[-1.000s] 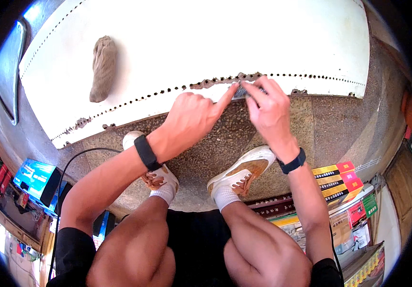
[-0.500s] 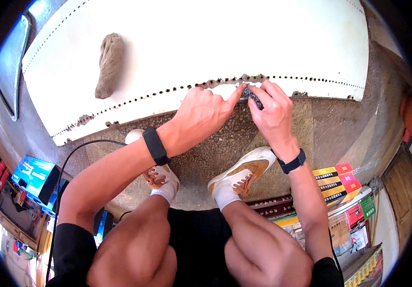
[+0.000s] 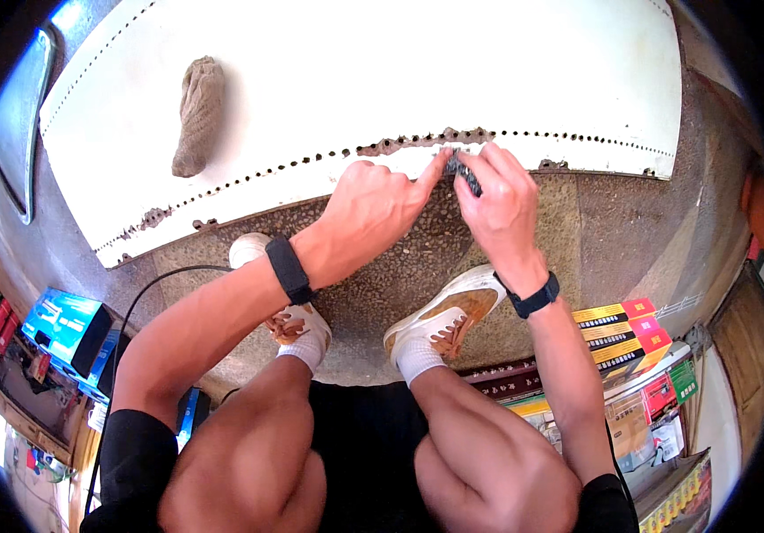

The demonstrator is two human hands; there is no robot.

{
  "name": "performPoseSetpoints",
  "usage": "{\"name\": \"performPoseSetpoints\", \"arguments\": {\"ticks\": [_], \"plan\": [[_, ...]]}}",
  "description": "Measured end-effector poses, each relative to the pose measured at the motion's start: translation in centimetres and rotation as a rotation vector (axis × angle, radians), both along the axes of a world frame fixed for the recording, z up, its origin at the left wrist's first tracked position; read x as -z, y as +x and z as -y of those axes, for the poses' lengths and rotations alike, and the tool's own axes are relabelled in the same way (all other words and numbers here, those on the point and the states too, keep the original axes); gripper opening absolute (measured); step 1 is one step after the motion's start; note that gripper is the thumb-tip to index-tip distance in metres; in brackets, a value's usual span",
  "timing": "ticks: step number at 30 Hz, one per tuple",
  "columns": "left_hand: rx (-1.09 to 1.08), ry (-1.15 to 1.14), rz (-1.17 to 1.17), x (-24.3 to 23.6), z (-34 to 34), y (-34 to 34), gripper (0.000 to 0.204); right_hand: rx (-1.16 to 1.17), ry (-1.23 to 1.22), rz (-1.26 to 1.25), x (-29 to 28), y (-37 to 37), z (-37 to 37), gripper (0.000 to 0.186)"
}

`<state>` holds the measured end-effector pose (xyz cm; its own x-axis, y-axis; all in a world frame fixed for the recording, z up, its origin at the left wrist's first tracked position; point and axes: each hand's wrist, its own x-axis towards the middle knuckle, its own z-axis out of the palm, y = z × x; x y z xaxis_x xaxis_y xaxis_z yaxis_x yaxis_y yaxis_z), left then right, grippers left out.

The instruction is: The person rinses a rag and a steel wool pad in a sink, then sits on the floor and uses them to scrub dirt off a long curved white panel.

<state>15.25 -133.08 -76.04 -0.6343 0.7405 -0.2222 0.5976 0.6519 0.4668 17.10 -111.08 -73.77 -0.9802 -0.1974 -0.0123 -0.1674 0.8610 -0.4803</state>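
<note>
Now the right-hand grip (image 3: 503,197) pinches a dark speckled piece (image 3: 468,177), angled more steeply than before.

From where I stand: white panel (image 3: 355,80), wide, laid out over the floor (image 3: 542,222). Dark holes (image 3: 319,157) run in a row along the near edge, more along the left edge. Rust-brown patches (image 3: 157,215) break up the near row; longest one about mid-row. On the panel, left part: one rolled grayish-brown cloth (image 3: 199,116), long side roughly toward the person. Floor is speckled stone, brown-gray. White-and-tan sneakers (image 3: 453,311) stand on it, just beyond the panel's near edge.
</note>
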Motion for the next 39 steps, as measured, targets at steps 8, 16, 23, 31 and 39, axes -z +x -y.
{"name": "performPoseSetpoints", "arguments": {"ticks": [8,16,23,31,39], "plan": [[-0.007,0.009,-0.049,0.5,-0.2,-0.6,0.075,0.022,0.022,-0.022,0.1,-0.8,0.3,0.019],[-0.017,0.015,-0.042,0.4,0.1,-0.9,0.074,0.021,-0.006,-0.049,0.7,-0.7,0.5,0.022],[-0.034,0.087,0.012,0.1,0.6,-0.1,0.074,0.096,-0.023,-0.020,1.1,0.1,0.9,0.024],[0.014,0.042,0.010,0.7,0.9,0.9,0.081,0.113,-0.038,-0.057,1.6,1.9,1.0,0.030],[-0.030,0.020,0.010,0.2,-0.1,0.0,0.078,0.047,-0.008,-0.074,1.0,0.9,0.4,0.032]]}}
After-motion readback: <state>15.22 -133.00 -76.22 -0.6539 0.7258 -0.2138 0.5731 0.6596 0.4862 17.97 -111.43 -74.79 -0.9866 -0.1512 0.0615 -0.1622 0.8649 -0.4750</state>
